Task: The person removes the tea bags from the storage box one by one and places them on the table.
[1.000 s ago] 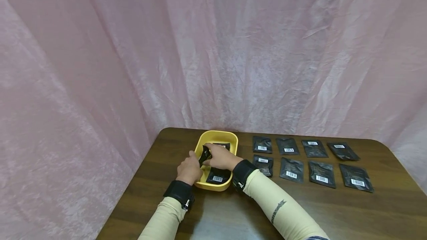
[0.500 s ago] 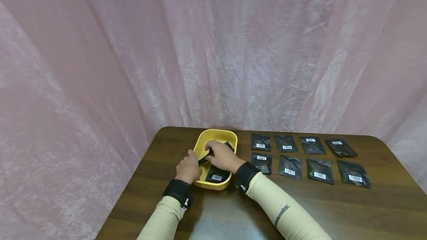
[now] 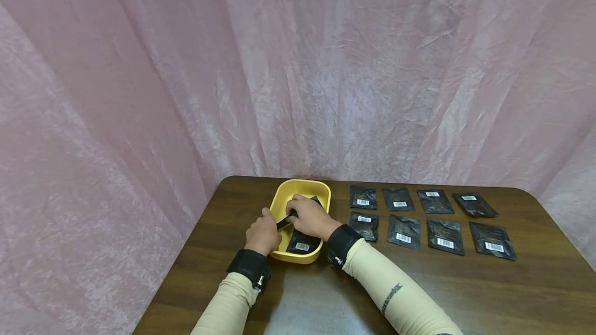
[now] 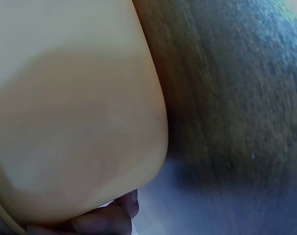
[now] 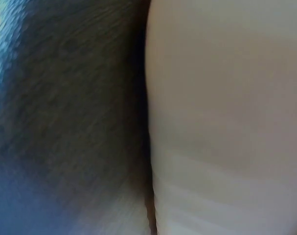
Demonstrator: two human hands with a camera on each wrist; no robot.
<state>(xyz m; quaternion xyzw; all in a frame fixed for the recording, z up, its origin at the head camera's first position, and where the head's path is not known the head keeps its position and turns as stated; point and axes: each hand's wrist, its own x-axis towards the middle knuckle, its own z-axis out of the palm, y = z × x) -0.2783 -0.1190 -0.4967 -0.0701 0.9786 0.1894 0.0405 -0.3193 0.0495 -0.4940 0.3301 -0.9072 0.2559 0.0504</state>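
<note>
My left hand [image 3: 263, 232] grips the left side of a yellow plastic bin [image 3: 294, 258]; in the left wrist view its fingers [image 4: 106, 220] lie along the outside of the wall. Inside the bin, my right hand [image 3: 311, 217] pinches a black packet [image 3: 285, 222], seen nearly edge-on. The packet's other end reaches the left hand; whether the left thumb touches it I cannot tell. Another black packet [image 3: 301, 245] with a barcode label lies flat in the bin's near end, partly under the right hand. The right wrist view shows the bin's wall [image 5: 226, 107] but not the fingers.
Several black barcoded packets, such as this front one [image 3: 404, 231], lie in two rows on the wooden table [image 3: 326, 299], right of the bin. A pink curtain [image 3: 298, 76] hangs behind the table's back edge.
The packet in the right hand has tipped from steep to a flatter slant, with the right fingers now over its upper end. The left hand keeps its place on the bin.
</note>
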